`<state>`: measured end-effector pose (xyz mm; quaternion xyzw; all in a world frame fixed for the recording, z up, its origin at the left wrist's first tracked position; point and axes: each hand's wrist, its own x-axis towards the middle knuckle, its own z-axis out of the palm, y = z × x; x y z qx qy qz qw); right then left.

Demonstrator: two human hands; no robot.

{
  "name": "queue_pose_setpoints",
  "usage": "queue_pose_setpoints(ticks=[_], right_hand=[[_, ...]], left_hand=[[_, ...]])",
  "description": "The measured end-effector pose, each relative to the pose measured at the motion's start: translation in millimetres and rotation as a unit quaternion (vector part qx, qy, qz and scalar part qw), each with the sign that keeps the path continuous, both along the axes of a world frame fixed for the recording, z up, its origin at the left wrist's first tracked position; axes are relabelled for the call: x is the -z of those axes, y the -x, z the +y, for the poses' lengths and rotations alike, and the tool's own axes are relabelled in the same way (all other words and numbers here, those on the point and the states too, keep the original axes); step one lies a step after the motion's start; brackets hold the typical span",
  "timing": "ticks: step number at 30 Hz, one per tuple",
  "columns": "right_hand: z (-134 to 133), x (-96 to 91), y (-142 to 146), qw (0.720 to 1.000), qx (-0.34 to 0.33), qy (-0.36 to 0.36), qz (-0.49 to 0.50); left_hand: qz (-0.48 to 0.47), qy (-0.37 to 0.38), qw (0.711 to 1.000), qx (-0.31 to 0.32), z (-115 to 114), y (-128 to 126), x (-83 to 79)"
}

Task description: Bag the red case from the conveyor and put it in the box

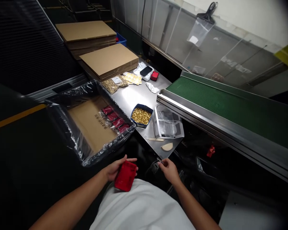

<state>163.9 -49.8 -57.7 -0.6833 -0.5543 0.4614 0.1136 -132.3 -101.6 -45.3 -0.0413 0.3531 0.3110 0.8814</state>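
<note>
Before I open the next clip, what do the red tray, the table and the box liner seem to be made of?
Red tray: probably moulded plastic; smooth, slightly glossy, with rounded corners. Table: likely stainless steel, given its grey satin sheen and bright glare. Liner: seemingly black plastic film, shiny and crinkled.

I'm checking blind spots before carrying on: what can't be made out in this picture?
Head view:
Small item in the right hand: too small to identify.
Left hand: palm partly hidden by the red tray.
Print on the white label: too small.
Green belt: right end cut off by the edge.
</note>
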Motion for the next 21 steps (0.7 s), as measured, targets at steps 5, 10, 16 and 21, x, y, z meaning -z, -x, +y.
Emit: queue_pose_setpoints(ticks=[5,10,16,21], right_hand=[[4.1,-73.3,53.4,0.994,-0.079,-0.014,0.08],[-2.4,-138.7,93.5,0.979,-0.181,-0.062,0.066],[-3.6,-154.3,110.2,0.966,-0.227,-0.123,0.025],[-0.1,-155.5,110.4,0.961,-0.248,-0.118,0.012]], left_hand=[[0.04,0.018,0.994,-0.101,10.1,-20.5,-22.1],[0.024,-0.007,0.987,-0.16,15.1,-31.9,-65.4],[0.025,-0.014,0.987,-0.159,13.2,-34.8,-92.2],[0.016,-0.005,0.988,-0.153,13.6,-37.4,-99.6]])
